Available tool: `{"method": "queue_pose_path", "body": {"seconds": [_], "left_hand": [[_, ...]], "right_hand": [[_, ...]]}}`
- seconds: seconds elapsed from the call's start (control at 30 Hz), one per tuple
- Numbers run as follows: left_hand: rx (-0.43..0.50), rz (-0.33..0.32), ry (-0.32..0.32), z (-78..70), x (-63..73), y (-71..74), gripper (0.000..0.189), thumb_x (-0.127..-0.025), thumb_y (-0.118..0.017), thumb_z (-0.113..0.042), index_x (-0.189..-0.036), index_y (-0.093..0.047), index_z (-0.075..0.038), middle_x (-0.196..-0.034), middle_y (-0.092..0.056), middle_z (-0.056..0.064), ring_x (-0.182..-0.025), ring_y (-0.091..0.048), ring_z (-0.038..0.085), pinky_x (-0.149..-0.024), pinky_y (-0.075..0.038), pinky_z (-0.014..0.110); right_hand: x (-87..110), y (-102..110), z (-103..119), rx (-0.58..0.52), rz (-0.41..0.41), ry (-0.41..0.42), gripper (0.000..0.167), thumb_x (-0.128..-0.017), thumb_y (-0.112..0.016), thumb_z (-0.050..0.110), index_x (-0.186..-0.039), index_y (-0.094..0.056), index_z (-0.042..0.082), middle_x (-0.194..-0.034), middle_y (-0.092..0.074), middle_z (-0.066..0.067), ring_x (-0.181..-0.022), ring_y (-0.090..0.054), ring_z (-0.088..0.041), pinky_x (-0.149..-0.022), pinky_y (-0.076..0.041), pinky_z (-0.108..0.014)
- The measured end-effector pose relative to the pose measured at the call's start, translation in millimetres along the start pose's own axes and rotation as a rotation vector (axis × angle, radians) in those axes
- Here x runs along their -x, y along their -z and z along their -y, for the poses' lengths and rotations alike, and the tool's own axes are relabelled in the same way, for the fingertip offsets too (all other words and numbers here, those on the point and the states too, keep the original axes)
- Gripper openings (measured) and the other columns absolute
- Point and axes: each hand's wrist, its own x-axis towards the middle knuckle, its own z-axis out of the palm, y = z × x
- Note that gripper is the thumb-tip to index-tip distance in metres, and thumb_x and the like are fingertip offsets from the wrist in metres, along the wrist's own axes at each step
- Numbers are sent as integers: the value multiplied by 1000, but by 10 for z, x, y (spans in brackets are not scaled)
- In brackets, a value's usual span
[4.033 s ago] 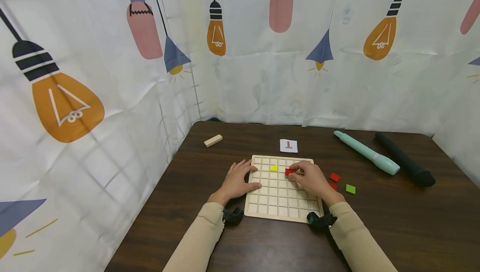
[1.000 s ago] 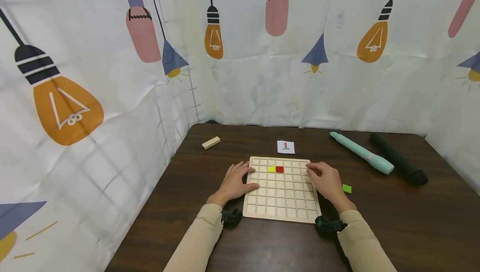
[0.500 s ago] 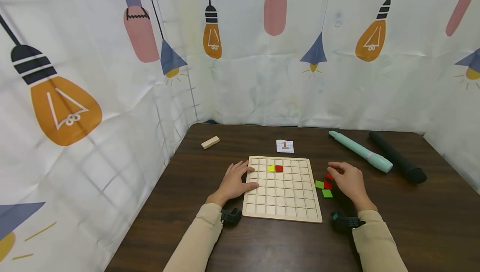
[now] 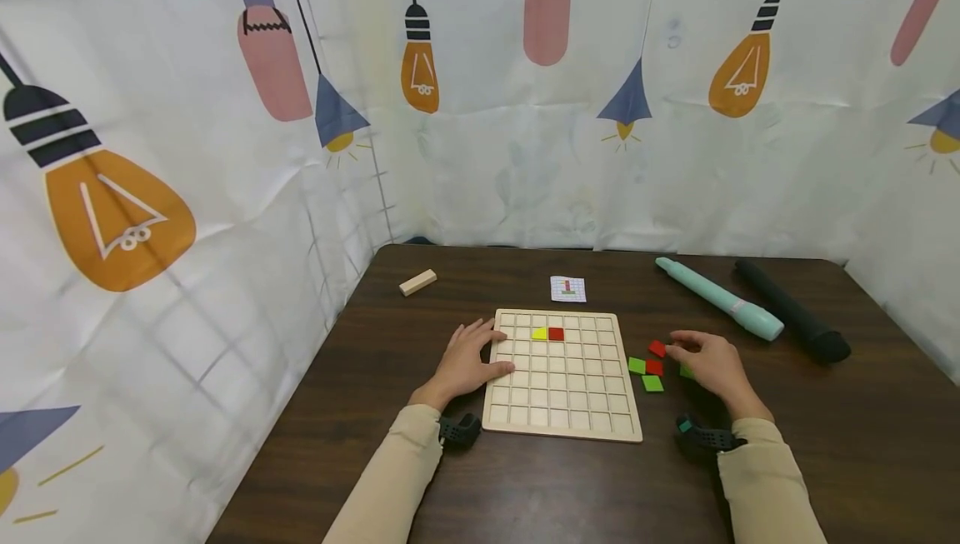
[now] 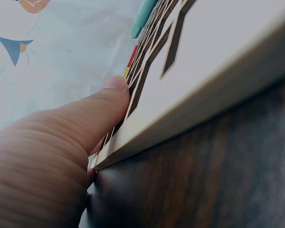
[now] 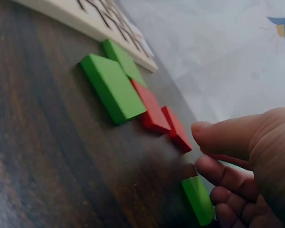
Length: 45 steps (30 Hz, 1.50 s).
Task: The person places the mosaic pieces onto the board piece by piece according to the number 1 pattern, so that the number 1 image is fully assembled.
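One dark table (image 4: 555, 494), bearing a gridded board (image 4: 566, 377). At its two o'clock, a black tube (image 4: 795, 312) and a mint tube (image 4: 720, 299). At nine, a left hand (image 4: 461, 361), fingers spread and resting on the edge, gripping nothing. Farther off at three, a right hand (image 4: 716, 367), loosely curled, thumb and forefinger slightly parted, without visible hold. Nearer, also at three, red tiles (image 4: 657, 348) and green tiles (image 4: 637, 366); on the board, toward eleven, a yellow piece (image 4: 539, 334) beside a red square (image 4: 556, 334).
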Motion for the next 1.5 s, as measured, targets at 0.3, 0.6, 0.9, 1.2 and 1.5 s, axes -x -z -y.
{"method": "queue_pose_path", "body": {"seconds": [0.3,0.6,0.9,1.2,1.5], "left_hand": [[1,5,11,-12,-17,10,58,-88,-71,-46,-135,-59,-15,-156,-35,8,-147,-23,29,-121,-5,49],[-6,4,16,-20,-15,6,57,-88,-71,-45,-134,-59,-15,-155,-36,8,-147,-23,28,-121,-5,49],[-13,-2,9,11,-18,-8,57,-87,-71,-47,-134,-59,-16,-155,-36,8,-147,-23,28,-121,-5,48],[-16,8,18,33,-18,-26,59,-88,-69,-48,-137,-56,-18,-157,-33,5,-148,-21,25,-122,-4,45],[-15,-4,4,50,-17,-39,59,-88,-69,-49,-136,-58,-17,-156,-34,6,-147,-22,26,-122,-4,47]], "right_hand": [[-11,-53,33,79,11,45,46,-90,-71,29,-121,-64,-5,-120,-58,-30,-107,-53,-45,-88,-46,-60],[-1,-84,59,117,-38,55,36,-90,-71,23,-114,-68,-4,-115,-59,-29,-102,-54,-44,-86,-46,-60],[-27,-115,52,81,-91,57,35,-93,-67,24,-116,-67,-2,-120,-60,-29,-105,-55,-44,-88,-46,-60],[-40,-166,122,14,-175,82,35,-94,-66,26,-117,-67,-1,-111,-67,-24,-81,-59,-28,-62,-47,-32],[-52,-223,169,-11,-137,123,38,-94,-66,30,-121,-67,3,-111,-68,-21,-89,-62,-30,-65,-50,-33]]}}
